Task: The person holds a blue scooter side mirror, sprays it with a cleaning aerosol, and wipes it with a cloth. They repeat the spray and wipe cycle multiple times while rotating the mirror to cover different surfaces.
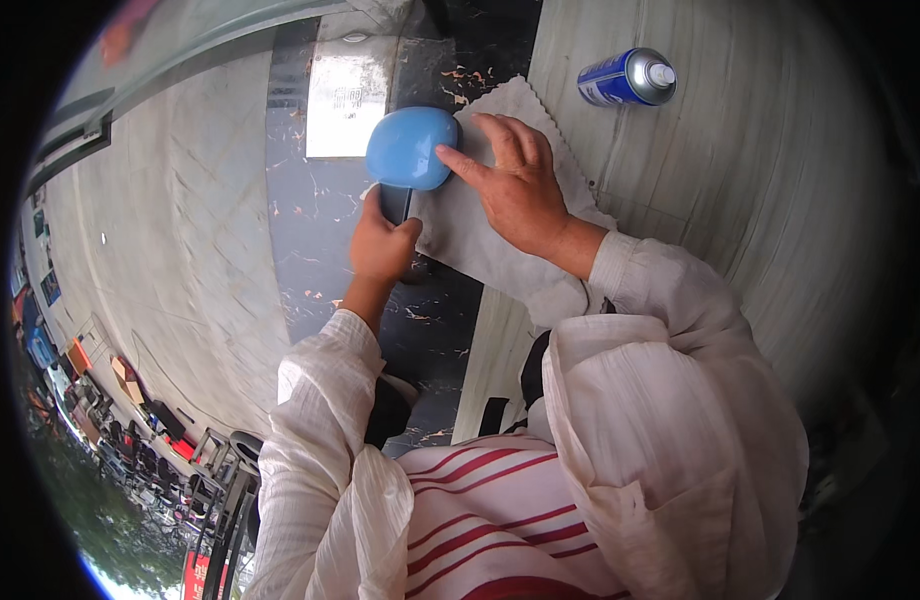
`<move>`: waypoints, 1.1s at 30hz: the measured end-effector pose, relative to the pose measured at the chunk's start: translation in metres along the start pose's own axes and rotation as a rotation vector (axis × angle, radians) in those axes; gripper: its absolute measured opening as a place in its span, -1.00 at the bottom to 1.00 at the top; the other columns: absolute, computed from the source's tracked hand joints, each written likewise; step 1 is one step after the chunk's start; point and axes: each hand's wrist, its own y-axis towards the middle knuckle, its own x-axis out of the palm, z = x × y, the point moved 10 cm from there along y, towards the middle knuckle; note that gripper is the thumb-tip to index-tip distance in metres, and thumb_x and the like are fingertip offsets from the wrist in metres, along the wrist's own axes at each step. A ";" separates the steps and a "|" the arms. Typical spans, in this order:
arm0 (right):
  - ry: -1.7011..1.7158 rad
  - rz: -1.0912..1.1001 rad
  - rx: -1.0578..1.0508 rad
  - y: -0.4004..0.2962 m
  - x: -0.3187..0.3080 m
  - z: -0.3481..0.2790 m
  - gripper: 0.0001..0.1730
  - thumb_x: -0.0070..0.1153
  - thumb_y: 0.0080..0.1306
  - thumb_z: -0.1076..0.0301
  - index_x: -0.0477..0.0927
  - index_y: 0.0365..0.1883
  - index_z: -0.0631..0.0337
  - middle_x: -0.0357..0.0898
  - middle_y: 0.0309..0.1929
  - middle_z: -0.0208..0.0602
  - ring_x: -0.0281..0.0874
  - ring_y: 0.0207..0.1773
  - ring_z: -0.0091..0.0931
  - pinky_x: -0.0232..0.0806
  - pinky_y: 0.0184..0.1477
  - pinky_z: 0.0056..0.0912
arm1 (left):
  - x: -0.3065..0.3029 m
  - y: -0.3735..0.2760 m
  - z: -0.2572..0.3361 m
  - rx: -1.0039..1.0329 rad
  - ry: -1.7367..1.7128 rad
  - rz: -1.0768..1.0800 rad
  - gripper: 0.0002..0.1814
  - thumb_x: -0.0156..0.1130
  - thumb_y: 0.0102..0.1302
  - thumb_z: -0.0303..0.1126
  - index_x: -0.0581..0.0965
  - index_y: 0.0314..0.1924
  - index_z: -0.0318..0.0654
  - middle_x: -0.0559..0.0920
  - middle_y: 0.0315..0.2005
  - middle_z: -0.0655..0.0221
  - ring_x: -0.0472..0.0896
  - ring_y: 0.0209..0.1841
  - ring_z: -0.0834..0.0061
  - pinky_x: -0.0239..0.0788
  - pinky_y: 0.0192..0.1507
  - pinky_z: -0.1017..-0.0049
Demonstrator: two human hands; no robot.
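Note:
A glossy light-blue rounded shell on a thin dark stem, perhaps a scooter mirror (411,148), stands out in front of me. Below it, my left hand (382,244) is closed around the dark lower part by the stem. My right hand (521,184) has its fingers spread, with the tip of one digit at the shell's right edge; whether it presses on it I cannot tell. A pale, scallop-edged cloth (497,259) lies under my right hand and reaches behind the shell.
A blue spray can (626,77) with a white nozzle is at the upper right, on grey streaked tiles. A white printed sheet (340,139) lies beyond the shell on a black marbled strip. A glass door edge (69,154) runs at upper left; parked two-wheelers (133,450) are at lower left.

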 end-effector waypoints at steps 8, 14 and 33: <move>-0.126 -0.095 -0.029 -0.007 0.015 0.005 -0.40 0.08 0.22 0.52 0.58 0.20 -0.28 0.22 0.36 -0.21 0.10 0.39 -0.17 -0.06 0.38 0.17 | 0.012 -0.013 0.025 -0.080 0.246 0.063 -0.18 0.28 0.01 -0.20 0.30 0.33 -0.20 0.65 -0.17 0.15 0.65 -0.06 0.11 0.44 0.01 0.20; -0.199 -0.091 -0.002 -0.003 0.020 0.018 -0.42 0.08 0.24 0.50 0.57 0.22 -0.24 0.19 0.36 -0.18 0.10 0.39 -0.14 -0.11 0.37 0.26 | 0.018 -0.018 0.033 -0.116 0.256 0.049 -0.18 0.28 0.03 -0.18 0.28 0.32 -0.23 0.58 0.06 0.04 0.58 0.08 -0.02 0.41 0.10 0.14; -0.127 -0.111 -0.032 -0.007 0.027 0.012 -0.45 0.08 0.26 0.46 0.57 0.22 -0.22 0.19 0.40 -0.19 0.07 0.42 -0.13 -0.14 0.37 0.32 | 0.022 -0.019 0.039 -0.067 0.360 0.117 -0.22 0.33 0.07 -0.16 0.23 0.27 -0.14 0.53 0.06 0.08 0.61 0.02 -0.01 0.47 0.00 0.07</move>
